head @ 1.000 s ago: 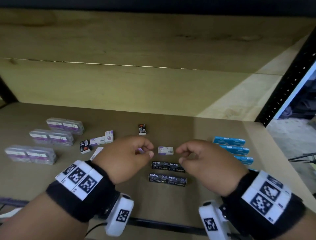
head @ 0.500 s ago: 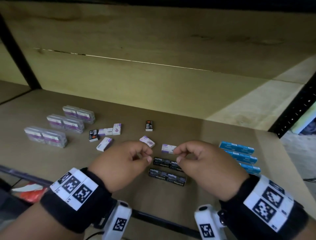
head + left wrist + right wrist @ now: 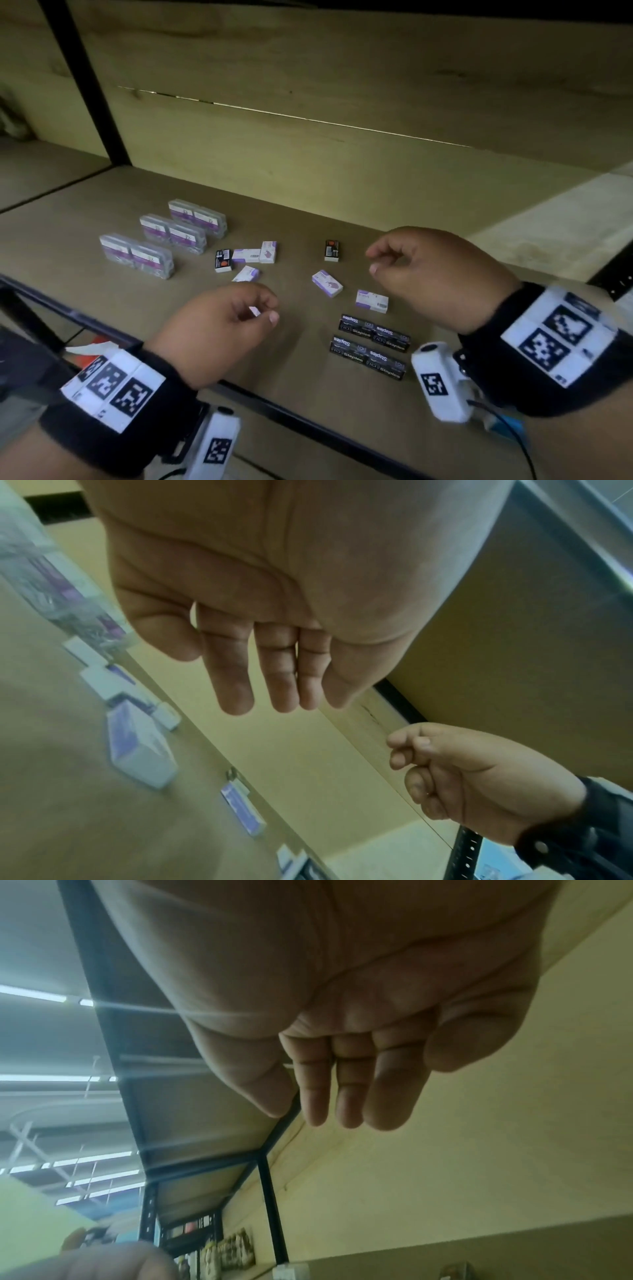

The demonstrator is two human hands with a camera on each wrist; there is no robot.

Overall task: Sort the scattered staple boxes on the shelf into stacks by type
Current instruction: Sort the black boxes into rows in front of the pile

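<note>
Purple-and-white staple boxes (image 3: 327,283) lie loose mid-shelf, unsorted; left hand (image 3: 219,322) and right hand (image 3: 435,274) hover above them, fingers relaxed, holding nothing, apparently choosing.

So our head cam sits high, looking forward and down onto the shelf (image 3: 102,308), with both wrists at the bottom of the frame. Our left wrist cam hugs the left hand (image 3: 274,588), filling the upper frame, and catches the right hand (image 3: 479,772) lower right. Both share the boxes. Our right wrist cam tilts upward.
</note>
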